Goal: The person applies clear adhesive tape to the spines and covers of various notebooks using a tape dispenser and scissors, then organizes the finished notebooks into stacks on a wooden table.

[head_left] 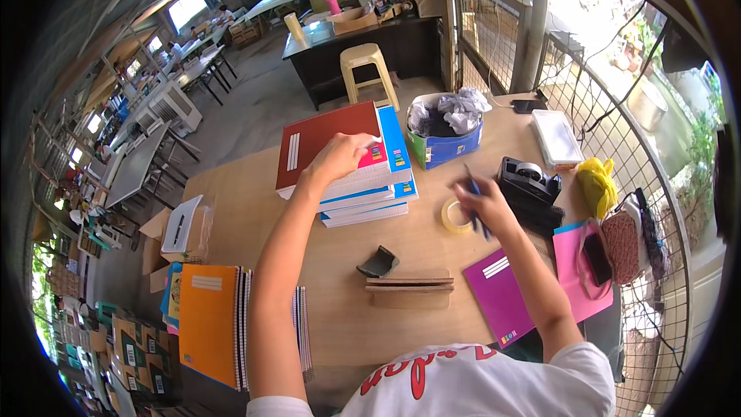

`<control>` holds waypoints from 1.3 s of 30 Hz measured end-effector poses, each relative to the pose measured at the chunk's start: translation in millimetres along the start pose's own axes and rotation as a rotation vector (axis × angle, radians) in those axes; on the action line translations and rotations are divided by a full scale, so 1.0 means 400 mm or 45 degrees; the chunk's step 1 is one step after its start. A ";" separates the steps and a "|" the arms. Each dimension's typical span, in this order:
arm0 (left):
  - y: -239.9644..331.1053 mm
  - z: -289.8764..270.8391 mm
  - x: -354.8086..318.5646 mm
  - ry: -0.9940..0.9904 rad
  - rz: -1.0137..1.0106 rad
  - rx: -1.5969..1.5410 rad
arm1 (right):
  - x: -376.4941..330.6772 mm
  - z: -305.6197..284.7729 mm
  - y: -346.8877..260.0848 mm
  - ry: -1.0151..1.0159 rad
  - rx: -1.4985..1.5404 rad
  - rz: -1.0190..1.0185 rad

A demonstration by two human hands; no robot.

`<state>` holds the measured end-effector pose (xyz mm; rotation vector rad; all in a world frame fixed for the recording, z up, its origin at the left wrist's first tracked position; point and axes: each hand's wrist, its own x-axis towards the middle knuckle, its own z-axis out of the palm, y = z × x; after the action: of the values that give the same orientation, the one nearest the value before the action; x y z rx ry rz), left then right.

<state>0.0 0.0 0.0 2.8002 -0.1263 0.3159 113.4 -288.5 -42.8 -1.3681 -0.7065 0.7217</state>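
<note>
Left hand (340, 156) flat on the red-covered notebook (324, 139) topping the stack of notebooks (367, 193), fingers spread and pressing the cover's near right corner, nothing clasped. Right hand (480, 205) just right of that stack, fingers curled around a blue pen (472, 199) held upright and slightly tilted. Roll of clear tape (454, 216) lying between the stack and the right hand, partly behind the knuckles. Black tape dispenser (529, 181) farther right of the stack; blue box of crumpled bags (446, 135) just behind the stack's right corner. Purple notebook (502, 293) in front of the stack to the right, small black holder (378, 262) directly in front, orange notebook (207, 323) well to the front left at the table (247, 208) edge.
</note>
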 end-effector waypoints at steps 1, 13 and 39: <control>0.006 -0.012 -0.009 0.131 -0.135 0.016 | 0.003 0.013 -0.011 -0.006 0.012 -0.007; 0.058 0.137 -0.292 1.240 -0.407 0.002 | 0.318 0.289 -0.086 -0.106 -0.469 -0.489; 0.004 0.568 -0.812 0.929 -0.854 -1.508 | -0.307 0.207 0.269 -0.106 -0.791 -0.398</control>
<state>-269.9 -58.2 -284.6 1.3285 0.5796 0.7394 -31.4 -329.9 -147.1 -1.7329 -1.2484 0.3141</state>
